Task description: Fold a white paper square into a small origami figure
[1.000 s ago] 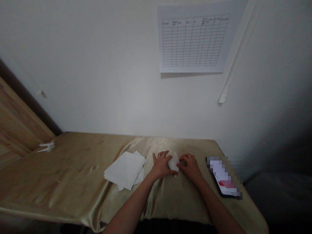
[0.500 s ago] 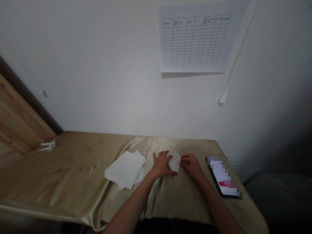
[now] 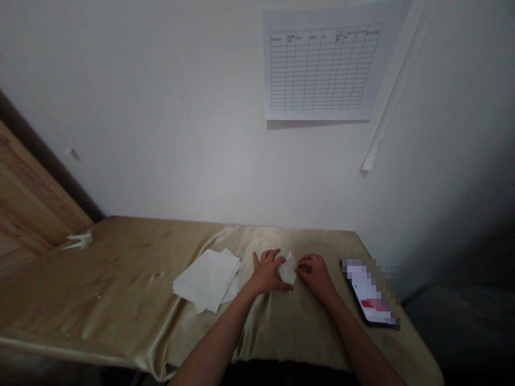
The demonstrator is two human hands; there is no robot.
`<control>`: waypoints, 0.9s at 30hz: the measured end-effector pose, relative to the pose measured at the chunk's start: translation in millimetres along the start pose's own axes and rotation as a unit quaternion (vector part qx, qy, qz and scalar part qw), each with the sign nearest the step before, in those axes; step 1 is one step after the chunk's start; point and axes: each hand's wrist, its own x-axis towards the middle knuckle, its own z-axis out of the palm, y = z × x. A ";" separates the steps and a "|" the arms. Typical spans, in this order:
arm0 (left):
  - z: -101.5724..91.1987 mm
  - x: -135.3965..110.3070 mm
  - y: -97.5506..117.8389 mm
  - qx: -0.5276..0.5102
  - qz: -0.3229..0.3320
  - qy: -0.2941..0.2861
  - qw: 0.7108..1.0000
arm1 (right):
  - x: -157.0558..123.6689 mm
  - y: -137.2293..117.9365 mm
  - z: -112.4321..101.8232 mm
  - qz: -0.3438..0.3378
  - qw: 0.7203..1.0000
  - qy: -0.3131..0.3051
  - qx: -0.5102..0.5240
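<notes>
A small folded piece of white paper (image 3: 287,269) lies on the table between my two hands. My left hand (image 3: 265,274) steadies it from the left, thumb at the near edge and index finger at the far left side, the other fingers spread over the cloth. At the paper's right edge my right hand (image 3: 315,271) pinches with thumb and fingertips, the remaining fingers curled. Left of my left hand rests a loose stack of white paper sheets (image 3: 207,279), the top one with punched holes along its right edge.
A phone (image 3: 372,297) with a lit, partly blurred screen lies right of my right forearm. Gold satin cloth (image 3: 112,284) covers the table, wrinkled near the stack. A white object (image 3: 82,240) sits at the far left corner. A printed table sheet (image 3: 322,69) hangs on the wall behind.
My right fingertips have moved slightly left, and the folded paper's right edge has moved in with them. My left hand stays almost where it was.
</notes>
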 end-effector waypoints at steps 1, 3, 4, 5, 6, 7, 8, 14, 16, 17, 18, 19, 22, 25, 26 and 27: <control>0.7 0.3 -0.3 0.001 -0.001 0.001 1.000 | -0.2 -0.4 0.4 0.002 1.000 0.001 0.000; 2.0 0.9 -0.9 0.001 -0.003 0.001 1.000 | -0.4 -0.4 1.5 0.009 1.000 0.003 0.000; 2.6 1.1 -1.2 0.001 -0.004 0.002 1.000 | -0.4 0.0 2.2 0.012 1.000 0.003 0.001; 3.0 1.3 -1.5 0.000 -0.004 0.003 1.000 | -0.4 0.6 2.8 0.014 1.000 0.004 0.003; 3.3 1.4 -1.7 -0.001 -0.003 0.005 1.000 | -0.3 1.4 3.4 0.013 1.000 0.006 0.005; 3.5 1.5 -2.0 -0.002 -0.001 0.006 1.000 | -0.1 2.4 3.7 0.012 1.000 0.008 0.008; 3.6 1.6 -2.2 -0.003 0.000 0.006 1.000 | 0.2 3.6 3.9 0.009 1.000 0.010 0.011; 4.6 2.6 -2.8 -0.002 0.002 0.004 1.000 | 1.9 10.5 2.1 -0.008 1.000 0.007 0.011; 5.4 2.9 -3.0 -0.004 0.001 0.006 1.000 | 1.9 11.0 2.3 -0.020 1.000 0.005 0.005; 5.7 2.9 -3.1 -0.005 0.002 0.009 1.000 | 1.9 10.9 2.7 -0.025 1.000 0.005 0.001; 6.0 2.9 -3.3 -0.007 0.003 0.011 1.000 | 1.9 10.5 3.4 -0.029 1.000 0.007 -0.005; 6.3 2.9 -3.5 -0.009 0.004 0.013 1.000 | 1.9 10.1 4.1 -0.031 0.999 0.010 -0.010; 7.0 3.0 -4.0 -0.014 0.005 0.017 1.000 | 1.9 9.2 6.0 -0.037 0.999 0.017 -0.019; 7.7 3.4 -4.5 -0.014 0.006 0.018 1.000 | 1.6 9.4 5.8 -0.050 0.999 0.017 -0.015; 7.8 3.6 -4.5 -0.013 0.006 0.018 1.000 | 1.4 9.6 5.3 -0.053 0.998 0.018 -0.012; 7.8 3.6 -4.5 -0.012 0.005 0.018 1.000 | 1.2 9.7 4.8 -0.054 0.998 0.019 -0.009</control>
